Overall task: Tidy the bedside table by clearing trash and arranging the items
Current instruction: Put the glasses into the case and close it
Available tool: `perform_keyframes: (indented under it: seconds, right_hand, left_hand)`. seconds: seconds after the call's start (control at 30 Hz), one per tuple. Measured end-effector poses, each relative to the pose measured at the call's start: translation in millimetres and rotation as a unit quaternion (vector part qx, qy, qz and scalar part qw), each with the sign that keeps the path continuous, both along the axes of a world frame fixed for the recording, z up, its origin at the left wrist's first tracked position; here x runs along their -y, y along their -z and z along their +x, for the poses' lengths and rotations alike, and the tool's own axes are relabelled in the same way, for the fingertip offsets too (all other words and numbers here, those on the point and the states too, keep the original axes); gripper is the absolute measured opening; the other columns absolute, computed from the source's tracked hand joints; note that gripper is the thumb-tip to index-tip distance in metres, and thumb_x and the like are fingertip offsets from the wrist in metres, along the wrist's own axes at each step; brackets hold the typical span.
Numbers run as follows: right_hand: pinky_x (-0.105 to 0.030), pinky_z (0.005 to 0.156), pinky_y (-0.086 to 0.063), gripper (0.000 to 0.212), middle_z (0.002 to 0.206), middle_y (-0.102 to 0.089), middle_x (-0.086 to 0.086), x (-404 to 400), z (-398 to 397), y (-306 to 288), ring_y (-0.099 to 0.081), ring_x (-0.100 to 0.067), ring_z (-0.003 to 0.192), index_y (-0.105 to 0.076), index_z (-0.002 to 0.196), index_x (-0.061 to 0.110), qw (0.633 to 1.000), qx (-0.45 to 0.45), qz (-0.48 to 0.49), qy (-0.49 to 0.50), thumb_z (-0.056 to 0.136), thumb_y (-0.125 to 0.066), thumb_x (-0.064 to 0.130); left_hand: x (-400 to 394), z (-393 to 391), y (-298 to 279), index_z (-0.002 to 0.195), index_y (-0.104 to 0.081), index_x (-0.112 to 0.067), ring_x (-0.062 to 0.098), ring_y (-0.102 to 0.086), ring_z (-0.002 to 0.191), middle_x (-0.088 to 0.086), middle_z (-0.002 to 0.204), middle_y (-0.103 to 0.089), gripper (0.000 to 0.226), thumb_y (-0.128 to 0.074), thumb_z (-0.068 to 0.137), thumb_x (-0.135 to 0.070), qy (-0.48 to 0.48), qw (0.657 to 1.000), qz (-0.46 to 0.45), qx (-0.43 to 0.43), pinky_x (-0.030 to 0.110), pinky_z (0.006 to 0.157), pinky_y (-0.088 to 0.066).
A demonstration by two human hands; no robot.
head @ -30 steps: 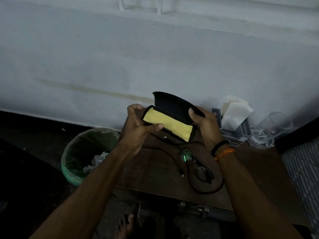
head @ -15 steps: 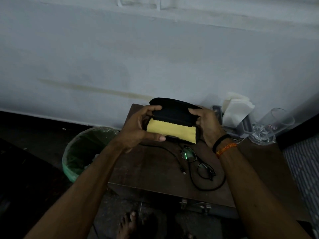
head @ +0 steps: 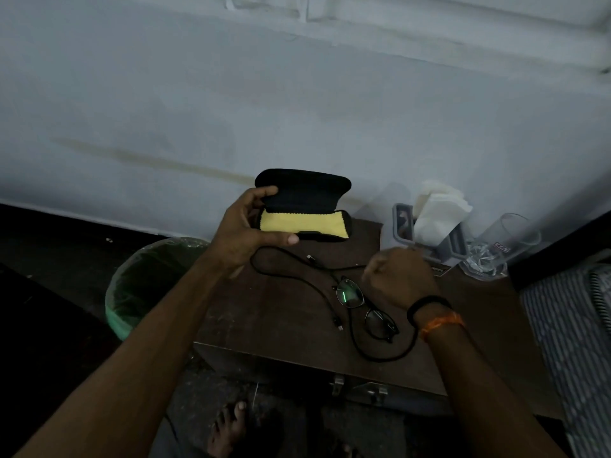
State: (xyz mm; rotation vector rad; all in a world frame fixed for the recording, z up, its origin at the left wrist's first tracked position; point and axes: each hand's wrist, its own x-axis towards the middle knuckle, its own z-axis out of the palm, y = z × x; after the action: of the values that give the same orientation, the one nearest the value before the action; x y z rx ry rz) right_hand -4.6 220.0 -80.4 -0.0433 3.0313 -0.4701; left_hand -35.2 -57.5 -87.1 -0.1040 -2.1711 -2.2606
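My left hand holds a black glasses case by its left end, above the back of the brown bedside table. The case's lid is raised and a yellow cloth lies inside. My right hand hovers over the table just right of the black-framed glasses, fingers curled, blurred, holding nothing that I can see. A black cable loops across the tabletop around the glasses.
A green-lined bin with paper in it stands on the floor left of the table. A grey holder with white tissues and a clear glass sit at the table's back right. Striped bedding lies at the right. My bare foot is below.
My right hand has let go of the case and dropped down toward the glasses. The left hand now holds the case alone, lid lifted higher.
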Motion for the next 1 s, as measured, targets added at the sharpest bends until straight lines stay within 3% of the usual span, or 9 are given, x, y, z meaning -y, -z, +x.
perform_keyframes:
  seconds: [0.07,0.13,0.23,0.33,0.5,0.63,0.73,0.87,1.0]
  right_hand:
    - [-0.033,0.074,-0.057,0.011,0.081,-0.069,0.003,0,5,3,-0.065,-0.017,0.078,-0.068,0.072,0.020,0.995,0.094,0.000,0.022,0.073,-0.072,0.031]
    - [-0.034,0.079,-0.057,0.027,0.086,-0.070,0.003,-1,8,5,-0.065,-0.016,0.083,-0.070,0.080,0.019,0.987,0.160,0.013,0.018,0.066,-0.083,0.038]
    - [-0.037,0.080,-0.058,0.032,0.090,-0.071,0.001,-1,9,6,-0.066,-0.018,0.085,-0.072,0.076,0.021,0.983,0.176,0.042,0.004,0.061,-0.085,0.045]
    - [-0.037,0.079,-0.058,0.028,0.095,-0.070,0.000,1,11,8,-0.066,-0.021,0.087,-0.066,0.071,0.024,0.984,0.171,0.055,0.001,0.059,-0.086,0.039]
    - [-0.039,0.078,-0.059,0.013,0.093,-0.071,-0.005,-2,11,13,-0.067,-0.026,0.086,-0.072,0.078,0.019,0.990,0.125,0.061,0.001,0.070,-0.070,0.029]
    - [-0.037,0.077,-0.058,0.018,0.092,-0.072,-0.003,-10,8,9,-0.067,-0.026,0.088,-0.075,0.080,0.020,0.995,0.075,0.060,0.016,0.074,-0.063,0.032]
    - [-0.033,0.068,-0.054,0.027,0.080,-0.067,-0.001,-16,9,-6,-0.065,-0.027,0.080,-0.068,0.066,0.019,0.998,0.039,0.033,0.022,0.071,-0.049,0.037]
    - [-0.030,0.066,-0.053,0.013,0.081,-0.072,0.002,-20,12,-40,-0.065,-0.024,0.079,-0.077,0.073,0.022,0.996,-0.042,0.009,0.083,0.071,-0.069,0.033]
    - [-0.031,0.069,-0.055,0.007,0.077,-0.075,0.001,-11,17,-60,-0.068,-0.023,0.078,-0.076,0.073,0.024,0.985,-0.159,-0.026,0.066,0.071,-0.069,0.027]
  left_hand:
    - [-3,0,3,0.130,-0.057,-0.018,0.021,-0.061,0.114,0.008,0.124,-0.061,0.095,-0.095,0.043,-0.009,-0.004,1.000,0.003,0.009,0.039,0.092,-0.056]
    - [-6,1,5,0.130,-0.058,-0.021,0.023,-0.061,0.115,0.009,0.125,-0.060,0.096,-0.096,0.042,-0.015,-0.003,1.000,-0.001,0.010,0.041,0.093,-0.056]
    - [-8,1,9,0.127,-0.059,-0.026,0.023,-0.058,0.118,0.009,0.128,-0.057,0.095,-0.097,0.040,-0.023,-0.006,1.000,-0.008,0.011,0.043,0.095,-0.055]
    - [-10,0,12,0.126,-0.060,-0.026,0.023,-0.057,0.119,0.009,0.129,-0.056,0.095,-0.097,0.038,-0.025,-0.010,1.000,-0.010,0.012,0.042,0.095,-0.055]
    - [-12,0,16,0.127,-0.059,-0.023,0.011,-0.058,0.114,-0.003,0.120,-0.061,0.092,-0.095,0.043,-0.013,0.014,0.999,-0.021,0.022,0.031,0.089,-0.054]
    - [-12,2,21,0.124,-0.061,-0.029,0.013,-0.057,0.116,-0.005,0.120,-0.061,0.093,-0.096,0.039,-0.020,0.017,0.999,-0.033,0.033,0.038,0.095,-0.054]
    - [-14,4,24,0.122,-0.062,-0.033,0.017,-0.057,0.119,-0.002,0.123,-0.061,0.092,-0.097,0.037,-0.023,0.024,0.998,-0.039,0.042,0.044,0.098,-0.053]
    - [-15,5,24,0.122,-0.062,-0.034,0.018,-0.056,0.119,-0.001,0.125,-0.060,0.091,-0.097,0.039,-0.021,0.026,0.998,-0.044,0.046,0.045,0.097,-0.054]
    - [-19,8,22,0.124,-0.060,-0.031,0.020,-0.058,0.118,0.002,0.125,-0.059,0.089,-0.097,0.045,-0.010,0.047,0.997,-0.045,0.044,0.041,0.093,-0.056]
